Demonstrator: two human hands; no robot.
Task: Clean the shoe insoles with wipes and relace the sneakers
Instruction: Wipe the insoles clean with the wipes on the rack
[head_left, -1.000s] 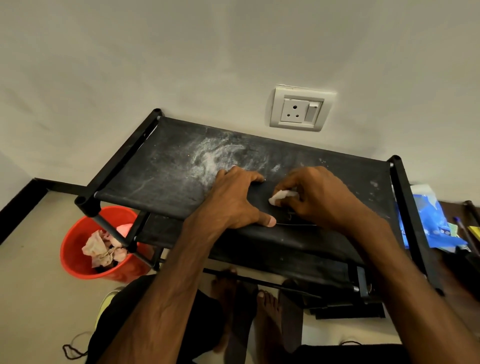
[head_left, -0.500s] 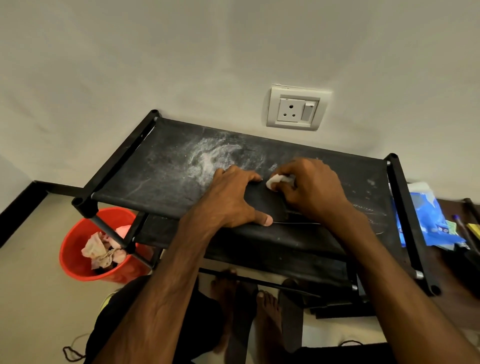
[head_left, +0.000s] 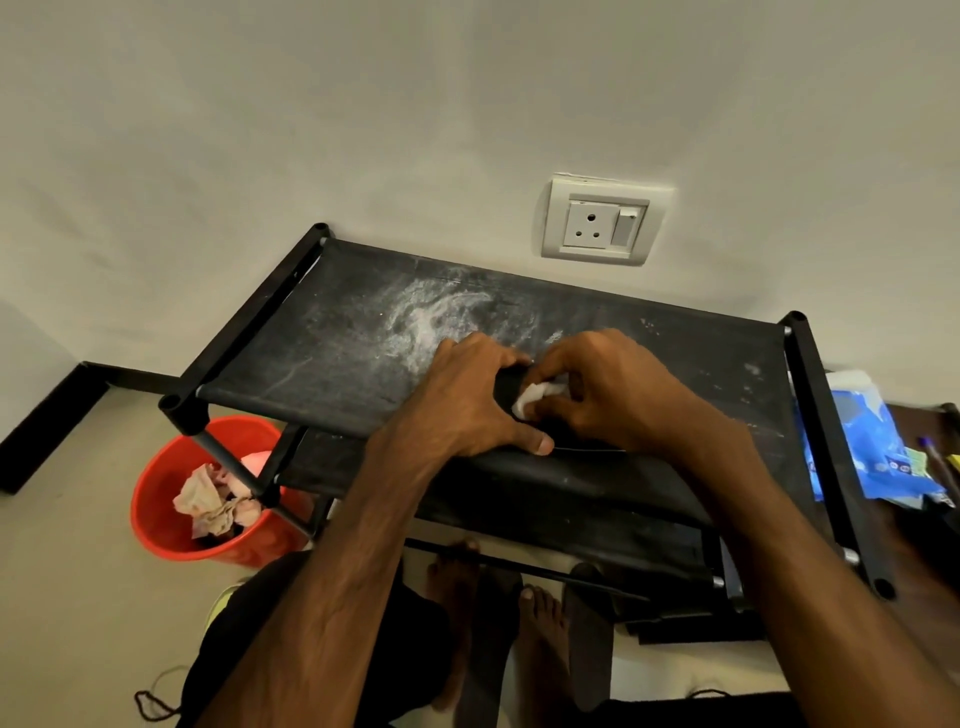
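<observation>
A black insole (head_left: 506, 387) lies on the top shelf of a black shoe rack (head_left: 332, 338), mostly hidden under my hands. My left hand (head_left: 467, 400) presses down on the insole's left end, fingers spread over it and thumb along the front edge. My right hand (head_left: 608, 389) grips a crumpled white wipe (head_left: 535, 397) against the insole, just beside my left hand. No sneakers show clearly; a yellow-green shoe edge (head_left: 218, 605) peeks out by my leg, and a dark lace (head_left: 156, 701) lies on the floor.
A red bucket (head_left: 156, 499) with used wipes stands on the floor left of the rack. A blue wipes pack (head_left: 862, 441) lies to the right, beside pens. A wall socket (head_left: 602, 221) is above the rack. My bare feet (head_left: 540, 618) rest under the lower shelf.
My right hand with the wipe slid back and forth along the insole, ending closer to my left thumb. My left hand stayed pressed in place.
</observation>
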